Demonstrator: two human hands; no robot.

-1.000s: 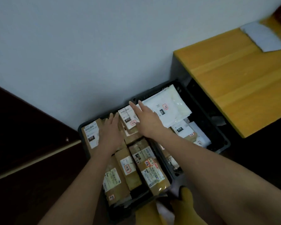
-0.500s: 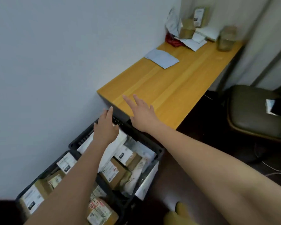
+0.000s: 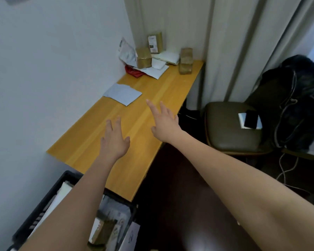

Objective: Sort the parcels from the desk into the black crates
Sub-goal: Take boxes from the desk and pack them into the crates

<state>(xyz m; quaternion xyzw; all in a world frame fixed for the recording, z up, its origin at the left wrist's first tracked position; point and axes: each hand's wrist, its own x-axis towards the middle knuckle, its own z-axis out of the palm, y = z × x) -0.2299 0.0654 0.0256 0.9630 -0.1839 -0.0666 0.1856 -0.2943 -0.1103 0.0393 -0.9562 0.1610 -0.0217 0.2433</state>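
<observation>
Both hands empty, fingers spread: left hand (image 3: 114, 142), right hand (image 3: 164, 122) (the nearer) above the desk (image 3: 91, 142). Grey mailer (image 3: 123, 93) just beyond, long axis slanting right; black crate (image 3: 43, 200) below.

Both hands over the wooden desk (image 3: 101, 134), empty, fingers spread: left hand (image 3: 114, 140) nearer, right hand (image 3: 164, 124) further out. Grey flat parcel (image 3: 122, 93) lies mid-desk; brown boxes (image 3: 143, 57) & white mailers (image 3: 157, 69) piled at far end. Black crate (image 3: 43, 205) w/ parcels on floor, bottom left.
</observation>
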